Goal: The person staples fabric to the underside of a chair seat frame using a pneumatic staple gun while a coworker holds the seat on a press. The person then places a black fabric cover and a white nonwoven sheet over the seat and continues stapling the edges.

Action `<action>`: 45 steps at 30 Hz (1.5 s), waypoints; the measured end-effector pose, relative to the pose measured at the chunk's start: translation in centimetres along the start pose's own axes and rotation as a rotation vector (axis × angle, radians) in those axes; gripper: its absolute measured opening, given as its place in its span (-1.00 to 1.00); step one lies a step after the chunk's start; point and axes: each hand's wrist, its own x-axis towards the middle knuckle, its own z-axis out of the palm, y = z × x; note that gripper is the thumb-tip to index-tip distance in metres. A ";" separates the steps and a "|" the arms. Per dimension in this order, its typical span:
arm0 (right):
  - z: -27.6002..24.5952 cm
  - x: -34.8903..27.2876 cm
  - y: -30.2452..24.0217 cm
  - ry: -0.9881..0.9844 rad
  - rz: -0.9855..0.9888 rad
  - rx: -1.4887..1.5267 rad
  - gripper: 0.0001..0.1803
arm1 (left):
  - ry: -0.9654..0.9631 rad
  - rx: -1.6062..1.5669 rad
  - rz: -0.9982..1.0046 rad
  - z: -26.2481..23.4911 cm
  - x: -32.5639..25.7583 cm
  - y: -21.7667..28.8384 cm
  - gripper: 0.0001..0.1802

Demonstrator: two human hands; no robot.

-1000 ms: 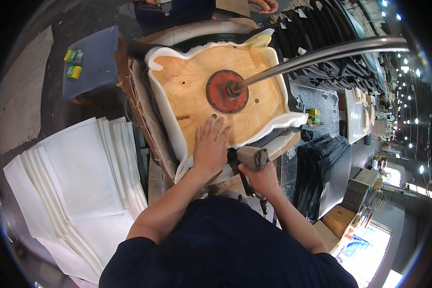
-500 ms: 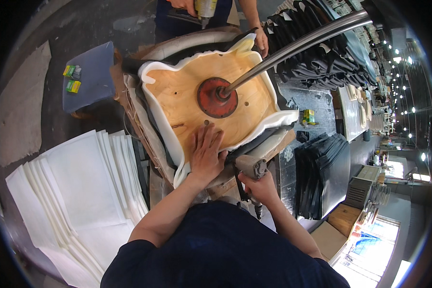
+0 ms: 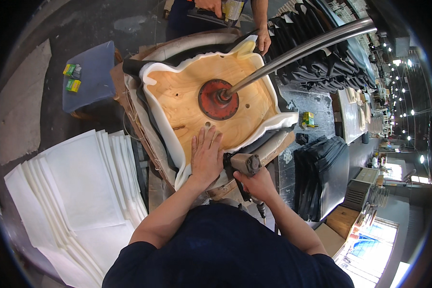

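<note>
A curved plywood board (image 3: 175, 109) with white foam (image 3: 154, 106) around its edge lies over black cover material (image 3: 177, 56). A red round pad (image 3: 207, 106) on a metal rod (image 3: 293, 54) rests on its middle. My left hand (image 3: 206, 161) lies on the board's near edge, fingers stretched out. In my right hand (image 3: 259, 186) is an air staple gun (image 3: 246, 164), gripped by its handle. The gun's nose is beside my left hand, close to the near edge; whether it touches is hidden.
Across the board, a co-worker's hand (image 3: 262, 41) rests at its far right corner; the other holds a yellow tool (image 3: 233, 9). White sheets (image 3: 77, 187) are stacked at left, black pieces (image 3: 321, 168) at right. Small boxes (image 3: 73, 85) sit on a blue-grey seat (image 3: 93, 79).
My right hand has brought the staple gun up and left, closer to my left hand and the board's near edge. The co-worker's tool has shifted right.
</note>
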 end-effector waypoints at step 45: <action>8.3 -12.3 33.5 0.595 0.605 0.625 -0.57 | -0.175 0.495 0.403 3.3 -7.0 4.9 -0.13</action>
